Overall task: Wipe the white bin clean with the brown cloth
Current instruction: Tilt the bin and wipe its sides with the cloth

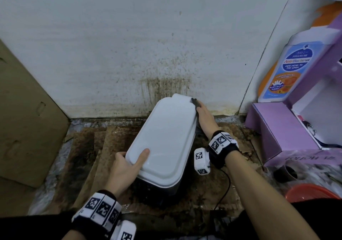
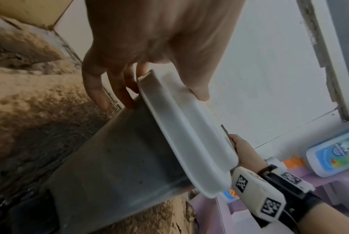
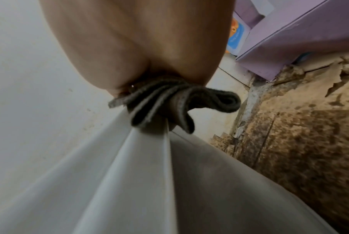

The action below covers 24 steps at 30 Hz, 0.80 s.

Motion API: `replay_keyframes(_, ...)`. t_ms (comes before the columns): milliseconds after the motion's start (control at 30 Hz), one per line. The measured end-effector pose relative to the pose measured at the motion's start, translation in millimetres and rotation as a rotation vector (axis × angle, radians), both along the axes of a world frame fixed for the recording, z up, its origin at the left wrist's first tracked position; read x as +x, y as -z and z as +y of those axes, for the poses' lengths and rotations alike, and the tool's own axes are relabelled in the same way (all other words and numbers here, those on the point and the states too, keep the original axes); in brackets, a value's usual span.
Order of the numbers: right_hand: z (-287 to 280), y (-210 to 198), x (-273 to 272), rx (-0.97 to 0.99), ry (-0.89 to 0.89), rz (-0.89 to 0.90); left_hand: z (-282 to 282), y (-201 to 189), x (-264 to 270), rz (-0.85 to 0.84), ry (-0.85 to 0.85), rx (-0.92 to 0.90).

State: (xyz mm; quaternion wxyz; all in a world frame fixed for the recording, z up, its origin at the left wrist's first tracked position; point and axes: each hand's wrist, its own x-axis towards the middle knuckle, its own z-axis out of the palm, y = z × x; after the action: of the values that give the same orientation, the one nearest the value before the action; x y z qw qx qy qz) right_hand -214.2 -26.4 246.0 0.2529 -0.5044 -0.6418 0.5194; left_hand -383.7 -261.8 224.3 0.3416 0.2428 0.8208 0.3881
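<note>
The white bin (image 1: 162, 137) stands on the floor before the stained wall, its white lid closed over a grey body (image 2: 113, 166). My left hand (image 1: 127, 165) grips the lid's near left corner, thumb (image 1: 143, 155) on top and fingers (image 2: 101, 91) under the rim. My right hand (image 1: 203, 118) holds the bunched brown cloth (image 3: 169, 104) against the lid's far right edge (image 3: 149, 158); in the head view only a dark tip of the cloth (image 1: 194, 101) shows past the fingers.
Stained, peeling cardboard (image 1: 96, 152) covers the floor around the bin. A brown cardboard sheet (image 1: 24, 110) leans at the left. A purple box (image 1: 285, 128) with a wash bottle (image 1: 288, 69) stands at the right, an orange basin (image 1: 311, 193) in front of it.
</note>
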Motion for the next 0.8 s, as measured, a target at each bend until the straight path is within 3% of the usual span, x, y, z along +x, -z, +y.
replay_keyframes(167, 6, -5, -3, 0.002, -0.037, 0.029, -4, 5, 7, -0.048, -0.027, 0.037)
replay_keyframes(433, 1, 2, 3, 0.008, 0.076, 0.080, -8, 6, 4, -0.030, -0.033, 0.113)
replay_keyframes(600, -18, 8, 6, -0.024, 0.195, 0.162, -5, -6, -13, -0.018, 0.012, 0.163)
replay_keyframes(800, -65, 19, 12, 0.027, 0.514, 0.195, 8, -13, -47, -0.008, 0.094, 0.224)
